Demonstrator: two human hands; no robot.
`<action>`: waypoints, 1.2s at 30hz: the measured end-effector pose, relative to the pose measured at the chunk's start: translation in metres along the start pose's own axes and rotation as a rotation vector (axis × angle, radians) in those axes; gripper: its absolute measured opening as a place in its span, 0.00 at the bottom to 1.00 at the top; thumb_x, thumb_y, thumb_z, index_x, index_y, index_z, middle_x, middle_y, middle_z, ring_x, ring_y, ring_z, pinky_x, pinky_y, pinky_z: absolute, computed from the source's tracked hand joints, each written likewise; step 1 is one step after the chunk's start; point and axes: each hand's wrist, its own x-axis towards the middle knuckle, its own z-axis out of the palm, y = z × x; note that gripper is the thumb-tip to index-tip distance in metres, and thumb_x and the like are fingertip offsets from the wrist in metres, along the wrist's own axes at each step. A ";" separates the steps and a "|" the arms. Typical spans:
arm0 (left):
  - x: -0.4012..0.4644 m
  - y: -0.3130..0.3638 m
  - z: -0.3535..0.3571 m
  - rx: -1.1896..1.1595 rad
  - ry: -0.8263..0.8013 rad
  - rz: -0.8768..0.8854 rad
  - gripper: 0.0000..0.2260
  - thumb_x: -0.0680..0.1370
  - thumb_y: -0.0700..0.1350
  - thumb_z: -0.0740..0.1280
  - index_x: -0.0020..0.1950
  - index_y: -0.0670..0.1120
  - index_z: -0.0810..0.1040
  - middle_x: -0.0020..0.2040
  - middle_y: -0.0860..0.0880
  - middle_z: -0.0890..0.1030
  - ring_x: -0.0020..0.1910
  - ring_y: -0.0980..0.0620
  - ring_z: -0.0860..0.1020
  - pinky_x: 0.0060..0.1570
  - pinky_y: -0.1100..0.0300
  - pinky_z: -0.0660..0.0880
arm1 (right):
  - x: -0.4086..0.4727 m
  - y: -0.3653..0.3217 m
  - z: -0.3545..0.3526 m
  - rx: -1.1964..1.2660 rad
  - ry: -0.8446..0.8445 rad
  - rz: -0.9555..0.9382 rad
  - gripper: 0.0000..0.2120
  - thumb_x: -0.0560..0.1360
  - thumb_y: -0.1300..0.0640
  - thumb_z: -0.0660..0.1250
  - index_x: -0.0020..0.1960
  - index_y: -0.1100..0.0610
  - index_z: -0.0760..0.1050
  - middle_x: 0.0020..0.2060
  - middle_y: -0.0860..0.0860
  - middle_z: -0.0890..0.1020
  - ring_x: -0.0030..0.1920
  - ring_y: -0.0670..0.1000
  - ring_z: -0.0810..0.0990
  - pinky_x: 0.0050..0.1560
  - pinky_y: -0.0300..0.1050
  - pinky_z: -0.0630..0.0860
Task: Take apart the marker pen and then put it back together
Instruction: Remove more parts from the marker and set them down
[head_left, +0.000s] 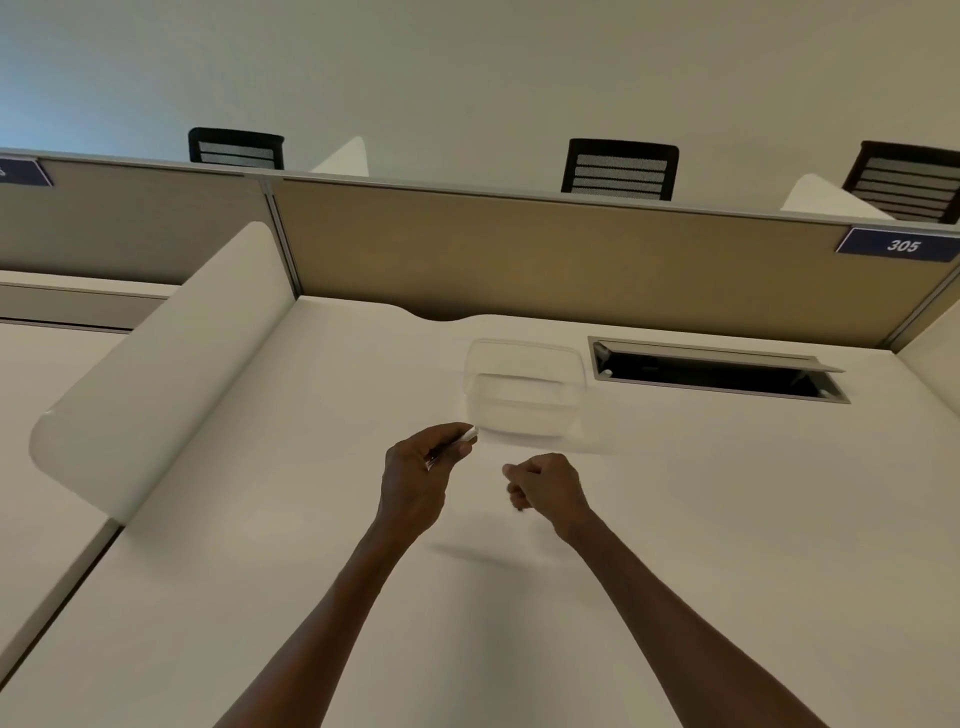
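Left hand (421, 470) grips a marker pen (464, 437) over bare white table (260, 545); right hand (545, 488) curled closed, contents unclear, near a clear container (524, 387).

Clear plastic tray (524, 358), matt white desk (260, 519)

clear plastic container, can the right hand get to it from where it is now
Probably yes. The right hand hovers just in front of the clear container with only bare desk between them, though its fingers are curled closed.

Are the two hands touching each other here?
Apart. The head view shows bare desk between the left hand, holding the marker pen, and the closed right hand.
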 end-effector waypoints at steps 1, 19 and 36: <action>0.000 0.003 0.001 0.004 -0.006 0.002 0.09 0.76 0.38 0.71 0.53 0.49 0.84 0.46 0.58 0.86 0.48 0.62 0.82 0.47 0.73 0.74 | -0.004 -0.003 0.001 0.074 -0.070 0.027 0.16 0.74 0.55 0.71 0.44 0.70 0.79 0.38 0.62 0.85 0.32 0.53 0.82 0.44 0.46 0.83; -0.015 0.047 0.031 -0.081 -0.044 0.088 0.08 0.78 0.37 0.67 0.53 0.47 0.82 0.49 0.55 0.86 0.52 0.58 0.82 0.47 0.70 0.76 | -0.014 -0.024 -0.002 0.964 -0.356 0.330 0.09 0.72 0.66 0.73 0.47 0.70 0.77 0.39 0.65 0.84 0.39 0.58 0.86 0.34 0.41 0.82; -0.008 0.044 0.041 -0.051 -0.122 0.185 0.13 0.77 0.35 0.69 0.59 0.46 0.81 0.57 0.53 0.84 0.56 0.57 0.81 0.55 0.66 0.76 | -0.013 -0.029 -0.030 1.205 -0.343 0.396 0.03 0.72 0.70 0.70 0.45 0.70 0.78 0.39 0.65 0.83 0.34 0.56 0.85 0.27 0.40 0.81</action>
